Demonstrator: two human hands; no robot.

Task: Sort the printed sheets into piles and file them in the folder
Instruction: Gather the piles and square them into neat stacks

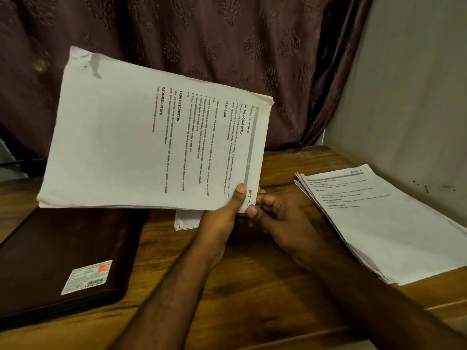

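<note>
dark brown patterned curtain [202, 46] hangs behind a wooden desk [240, 286], with a pale grey wall [417, 97] on the right side. both bare forearms reach forward from the bottom edge and meet near the middle. the left hand [222, 218] is raised, its thumb laid flat on the printed face of a thick stack of white printed sheets [141, 137] while its other fingers are hidden behind the paper, so it pinches the stack at the lower right corner. the right hand [273, 210] sits just beside it, fingers [262, 198] curled against the same corner's edge, the thumb tip touching the front by the words "section". the held stack is lifted off the desk and tilted, text running sideways, its far corner creased. a second pile of white printed sheets [384, 223] lies flat on the desk to the right, near the wall. a dark brown flat folder with a white barcode sticker [63, 261] lies closed on the left. a few more white sheets [187, 219] peek out beneath the held stack.
</note>
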